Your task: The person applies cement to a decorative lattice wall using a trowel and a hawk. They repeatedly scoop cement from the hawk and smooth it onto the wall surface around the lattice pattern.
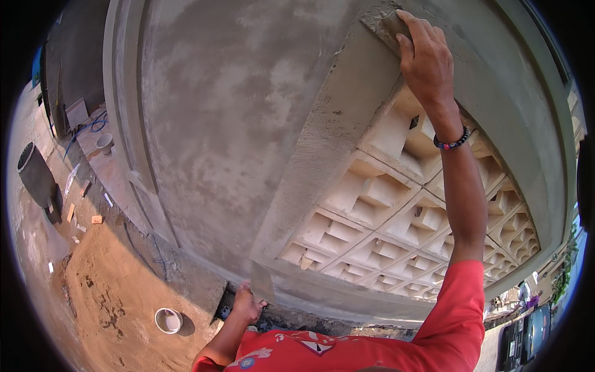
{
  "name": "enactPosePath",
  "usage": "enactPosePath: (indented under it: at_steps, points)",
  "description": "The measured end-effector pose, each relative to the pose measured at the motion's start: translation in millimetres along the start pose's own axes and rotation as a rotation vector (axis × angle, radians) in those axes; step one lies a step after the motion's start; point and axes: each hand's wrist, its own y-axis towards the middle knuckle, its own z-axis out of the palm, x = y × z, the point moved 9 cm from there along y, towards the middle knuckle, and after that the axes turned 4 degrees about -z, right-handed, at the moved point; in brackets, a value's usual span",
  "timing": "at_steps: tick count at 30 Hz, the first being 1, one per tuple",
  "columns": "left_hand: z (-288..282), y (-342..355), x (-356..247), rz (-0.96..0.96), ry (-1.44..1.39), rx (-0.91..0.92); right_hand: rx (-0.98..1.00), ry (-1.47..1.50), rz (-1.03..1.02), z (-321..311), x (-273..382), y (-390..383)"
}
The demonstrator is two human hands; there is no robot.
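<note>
High on the plastered wall (217, 124), my right hand (429, 65) presses a flat, mortar-smeared trowel blade (383, 28) against the top of a wet grey mortar band (325, 124). Its fingers are closed over the blade, and any handle is hidden. The band runs beside a panel of cream ventilation blocks (378, 195). Down by the wall's foot, my left hand (246, 306) is closed around the lower end of a flat grey plate (262, 282), perhaps another trowel. That plate stands upright close to the wall; whether it touches is unclear.
A sand heap (105, 279) spreads at lower left, with a white bucket (168, 320) on it. Farther left are a dark drum-like container (38, 177), a pale bowl (105, 142) and a blue hose (87, 127). A dark vehicle (524, 338) stands at lower right.
</note>
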Motion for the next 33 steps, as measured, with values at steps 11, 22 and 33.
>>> enactPosePath:
  at_steps: [11,22,33]
  points:
    - [-6.1,-29.2,-34.8,0.005,0.131,-0.07,-0.475,1.09,1.029,-5.2,5.2,-184.3]
    - [3.4,-74.5,-62.2,0.11,0.138,-0.159,-0.612,1.237,1.002,45.5,-5.9,-161.6]
    - [2.9,-59.3,-51.6,0.076,0.152,-0.095,-0.313,1.06,1.182,49.8,76.5,-247.2]
